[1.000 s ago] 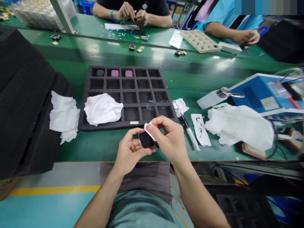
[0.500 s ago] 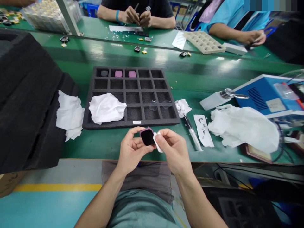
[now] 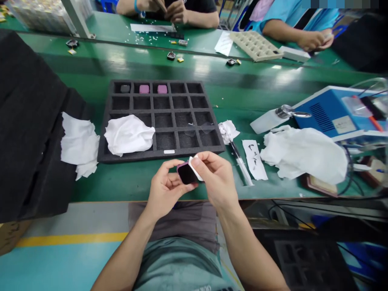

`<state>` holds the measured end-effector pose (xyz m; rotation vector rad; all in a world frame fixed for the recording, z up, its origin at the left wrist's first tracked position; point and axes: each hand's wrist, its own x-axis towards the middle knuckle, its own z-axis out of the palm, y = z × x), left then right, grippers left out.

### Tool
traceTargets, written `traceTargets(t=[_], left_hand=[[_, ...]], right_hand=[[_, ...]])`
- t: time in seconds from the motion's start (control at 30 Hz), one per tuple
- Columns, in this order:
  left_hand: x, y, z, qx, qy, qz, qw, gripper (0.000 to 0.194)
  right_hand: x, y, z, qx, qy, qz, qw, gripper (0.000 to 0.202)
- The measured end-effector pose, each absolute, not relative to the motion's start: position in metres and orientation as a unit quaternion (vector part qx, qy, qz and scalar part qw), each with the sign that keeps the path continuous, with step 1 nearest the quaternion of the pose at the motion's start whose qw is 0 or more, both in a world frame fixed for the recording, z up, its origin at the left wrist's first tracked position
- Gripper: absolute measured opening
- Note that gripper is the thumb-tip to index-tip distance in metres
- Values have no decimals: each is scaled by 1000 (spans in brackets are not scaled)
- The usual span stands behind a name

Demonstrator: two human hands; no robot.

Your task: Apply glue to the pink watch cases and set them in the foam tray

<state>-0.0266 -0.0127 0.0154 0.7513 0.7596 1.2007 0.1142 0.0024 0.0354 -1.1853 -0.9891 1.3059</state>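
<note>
Near the table's front edge, my left hand (image 3: pixel 165 188) grips a small purple-framed device (image 3: pixel 186 173) with a dark screen. Pinched in my right hand (image 3: pixel 216 178) is a folded white cloth (image 3: pixel 195 168), which lies against the device's upper right edge. Just beyond the hands is a black foam tray (image 3: pixel 165 154) with square compartments. Two purple cases (image 3: pixel 144 89) and a dark one (image 3: pixel 125 88) sit in its back row. A crumpled white cloth (image 3: pixel 129 135) covers the tray's front left compartments.
Black foam blocks (image 3: pixel 30 133) stand at the left beside another white cloth (image 3: pixel 79 141). To the right are a syringe (image 3: pixel 241 165), a paper strip (image 3: pixel 254 159), a dispenser bottle (image 3: pixel 268 120), a large white cloth (image 3: pixel 306 153) and a blue machine (image 3: pixel 327 111). Two people work across the table.
The white cloth in my right hand has moved up along the device's right edge and now overlaps its corner. The whole view has shifted slightly.
</note>
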Motion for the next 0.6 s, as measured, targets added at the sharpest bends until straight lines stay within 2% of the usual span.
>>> traceTargets(t=[0.13,0.6], left_hand=[[-28,-12,15,336,340,559,677,54],[-30,-13,15,336,339,514,713,57]], right_hand=[[115,0,41,-507,-425,554,505,25],[117,0,39,-490,-421,558,521,24]])
